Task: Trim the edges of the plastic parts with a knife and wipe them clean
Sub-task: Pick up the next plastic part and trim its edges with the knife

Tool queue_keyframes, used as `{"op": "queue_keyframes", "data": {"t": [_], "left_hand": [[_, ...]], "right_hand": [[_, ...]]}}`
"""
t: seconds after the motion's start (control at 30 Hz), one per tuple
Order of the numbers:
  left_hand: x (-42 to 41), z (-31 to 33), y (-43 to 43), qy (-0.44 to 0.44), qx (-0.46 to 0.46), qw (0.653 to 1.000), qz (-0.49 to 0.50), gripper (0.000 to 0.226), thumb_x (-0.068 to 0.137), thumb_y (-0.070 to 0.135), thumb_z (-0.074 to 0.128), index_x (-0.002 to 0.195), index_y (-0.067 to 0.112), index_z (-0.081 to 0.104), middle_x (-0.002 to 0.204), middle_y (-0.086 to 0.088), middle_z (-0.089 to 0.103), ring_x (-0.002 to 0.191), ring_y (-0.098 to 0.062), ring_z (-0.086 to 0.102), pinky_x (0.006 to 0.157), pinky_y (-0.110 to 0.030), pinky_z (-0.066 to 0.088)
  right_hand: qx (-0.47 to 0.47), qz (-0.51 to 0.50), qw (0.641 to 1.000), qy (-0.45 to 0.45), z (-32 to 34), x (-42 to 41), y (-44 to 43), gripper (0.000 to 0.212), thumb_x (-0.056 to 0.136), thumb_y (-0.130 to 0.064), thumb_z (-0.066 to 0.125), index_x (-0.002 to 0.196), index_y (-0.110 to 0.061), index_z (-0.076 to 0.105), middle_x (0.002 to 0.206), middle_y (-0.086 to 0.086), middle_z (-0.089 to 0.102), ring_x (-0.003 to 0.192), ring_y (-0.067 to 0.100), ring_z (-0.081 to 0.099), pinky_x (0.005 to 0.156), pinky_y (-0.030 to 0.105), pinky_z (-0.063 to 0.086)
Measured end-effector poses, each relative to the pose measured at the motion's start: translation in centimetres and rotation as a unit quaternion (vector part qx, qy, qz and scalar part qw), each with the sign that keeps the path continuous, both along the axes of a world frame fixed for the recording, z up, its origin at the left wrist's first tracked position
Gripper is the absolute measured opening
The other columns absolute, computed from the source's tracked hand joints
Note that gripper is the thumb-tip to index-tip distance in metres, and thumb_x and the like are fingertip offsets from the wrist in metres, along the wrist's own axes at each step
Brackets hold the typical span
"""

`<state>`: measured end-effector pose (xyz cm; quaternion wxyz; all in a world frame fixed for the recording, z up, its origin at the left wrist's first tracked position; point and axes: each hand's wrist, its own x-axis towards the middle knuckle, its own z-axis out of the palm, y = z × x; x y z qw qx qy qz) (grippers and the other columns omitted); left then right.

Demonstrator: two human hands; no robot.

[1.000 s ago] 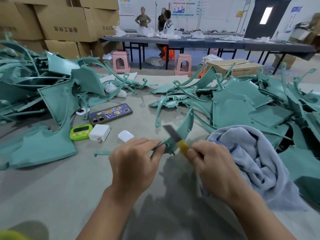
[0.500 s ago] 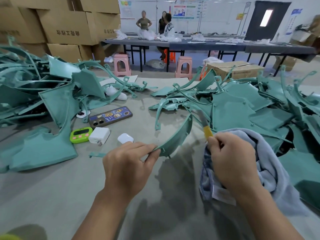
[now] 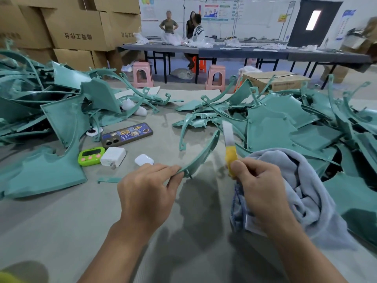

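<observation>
The person is pinching the near tip of a curved plastic part [image 3: 202, 154] in the left hand [image 3: 146, 193], thumb and fingers closed on it, so it's arching up and away over the middle of the table [image 3: 81, 221]. The right hand [image 3: 261, 188] is curling round the yellow handle of the knife [image 3: 229, 144], blade pointing to the far side, just beside the part but not touching it. So trimming looks paused, or about to start on this piece.

A grey cloth [image 3: 302, 180] is bunching up under that right hand, ready for wiping. Can't tell if the fingers are actually gripping it too.

Progress-wise, honestly looks like loads left: teal parts are piling up on the left [image 3: 40, 111] and on the right [image 3: 285, 123], and there's no telling which heap is finished.

A phone [image 3: 126, 134], green timer [image 3: 89, 156], white charger [image 3: 113, 156] and earbud case [image 3: 143, 159] are sitting near the left hand, crowding the working spot a bit.
</observation>
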<state>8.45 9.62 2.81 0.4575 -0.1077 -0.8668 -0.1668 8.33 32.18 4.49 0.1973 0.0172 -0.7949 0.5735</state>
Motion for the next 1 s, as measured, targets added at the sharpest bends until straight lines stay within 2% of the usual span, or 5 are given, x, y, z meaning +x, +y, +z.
{"op": "queue_keyframes", "data": {"t": [0.27, 0.43, 0.5, 0.7, 1.0], "left_hand": [[1.3, 0.7, 3.3, -0.082, -0.053, 0.991, -0.092, 0.029, 0.082, 0.03, 0.074, 0.111, 0.032, 0.076, 0.093, 0.012, 0.073, 0.083, -0.017, 0.061, 0.065, -0.033, 0.051], [2.9, -1.4, 5.1, -0.404, -0.032, 0.899, -0.164, 0.097, 0.09, 0.039, 0.06, 0.158, 0.044, -0.009, 0.165, 0.018, 0.015, 0.147, -0.005, 0.025, 0.121, -0.025, 0.025], [2.6, -1.3, 4.9, -0.444, 0.027, 0.872, -0.202, 0.089, 0.093, 0.04, 0.058, 0.159, 0.045, -0.003, 0.166, 0.024, 0.011, 0.149, 0.001, 0.021, 0.123, -0.029, 0.023], [1.2, 1.4, 4.1, -0.462, 0.442, 0.73, -0.244, 0.036, 0.099, -0.003, 0.054, 0.121, 0.017, 0.073, 0.109, -0.001, 0.077, 0.097, -0.013, 0.072, 0.081, -0.021, 0.057], [0.6, 2.0, 2.1, -0.47, 0.691, 0.47, -0.284, 0.064, 0.065, -0.007, 0.069, 0.128, 0.001, 0.06, 0.085, -0.015, 0.072, 0.064, -0.022, 0.07, 0.057, -0.027, 0.059]], "right_hand": [[-0.288, 0.169, 0.921, -0.2, -0.3, -0.5, 0.0, 0.031, 0.062, -0.038, 0.079, 0.075, -0.01, 0.082, 0.087, 0.009, 0.076, 0.072, 0.015, 0.067, 0.073, 0.031, 0.056], [-0.266, 0.121, 0.948, -0.127, -0.9, -1.0, -0.9, 0.019, 0.089, -0.011, 0.072, 0.073, -0.006, 0.081, 0.099, -0.006, 0.077, 0.087, 0.015, 0.071, 0.085, 0.035, 0.06], [-0.285, 0.109, 0.944, -0.128, -0.9, -1.0, -1.2, 0.026, 0.092, -0.006, 0.069, 0.068, -0.007, 0.08, 0.098, -0.008, 0.077, 0.084, 0.012, 0.072, 0.088, 0.037, 0.061], [-0.275, 0.165, 0.939, -0.127, -0.4, 0.0, -1.2, 0.016, 0.082, -0.017, 0.073, 0.077, -0.005, 0.082, 0.115, -0.007, 0.076, 0.107, 0.016, 0.072, 0.101, 0.044, 0.056], [-0.202, 0.174, 0.96, -0.088, -0.5, 0.4, -1.9, 0.016, 0.09, -0.011, 0.07, 0.082, -0.014, 0.084, 0.1, 0.003, 0.08, 0.1, 0.018, 0.073, 0.093, 0.029, 0.058]]}}
